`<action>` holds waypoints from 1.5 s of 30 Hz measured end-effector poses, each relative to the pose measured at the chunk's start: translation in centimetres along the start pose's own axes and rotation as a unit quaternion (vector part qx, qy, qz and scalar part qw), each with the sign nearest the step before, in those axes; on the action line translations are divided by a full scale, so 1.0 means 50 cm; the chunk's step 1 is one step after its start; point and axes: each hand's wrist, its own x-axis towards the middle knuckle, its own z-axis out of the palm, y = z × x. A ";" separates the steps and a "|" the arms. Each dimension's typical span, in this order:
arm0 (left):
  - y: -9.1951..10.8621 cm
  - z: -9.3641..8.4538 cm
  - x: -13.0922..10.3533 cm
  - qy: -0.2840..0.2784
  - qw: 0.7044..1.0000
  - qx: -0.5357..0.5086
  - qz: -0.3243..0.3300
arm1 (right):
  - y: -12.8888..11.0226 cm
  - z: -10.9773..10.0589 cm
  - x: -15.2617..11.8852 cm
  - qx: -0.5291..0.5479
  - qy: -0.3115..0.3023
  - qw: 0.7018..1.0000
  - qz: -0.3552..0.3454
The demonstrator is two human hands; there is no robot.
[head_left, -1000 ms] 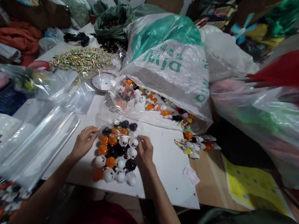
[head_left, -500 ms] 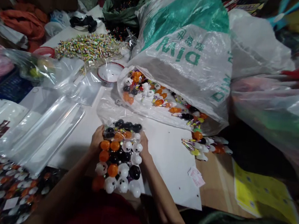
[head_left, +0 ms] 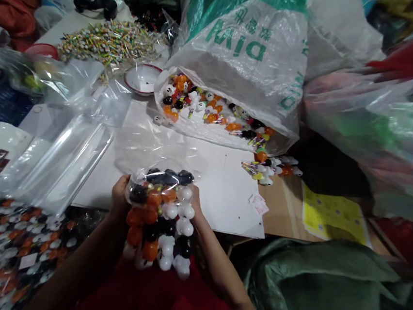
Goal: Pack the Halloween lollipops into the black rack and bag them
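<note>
A clear plastic bag (head_left: 160,219) packed with rows of orange, white and black round pieces hangs over my lap at the table's front edge. My left hand (head_left: 120,193) grips its left side, and my right hand (head_left: 195,203) grips its right side; the fingers are partly hidden behind the bag. The bag's thin top part spreads upward over the white board (head_left: 214,185). Beyond it, a large white and green sack (head_left: 235,80) lies with its mouth open, showing more such pieces.
Clear plastic sleeves (head_left: 69,161) lie at left. Behind them are a white bowl (head_left: 143,78) and a heap of small coloured pieces (head_left: 107,43). Filled bags (head_left: 3,252) stand at lower left, a yellow sheet (head_left: 332,216) at right, green cloth (head_left: 318,287) at lower right.
The view has shifted, so the table things appear higher and further left. Both hands still hold the filled bag, now nearer my body, with its top part more spread over the board.
</note>
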 end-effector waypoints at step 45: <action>0.032 -0.184 -0.163 -0.377 0.876 0.187 0.235 | -0.125 -0.175 -0.231 -0.029 -0.284 0.954 -0.090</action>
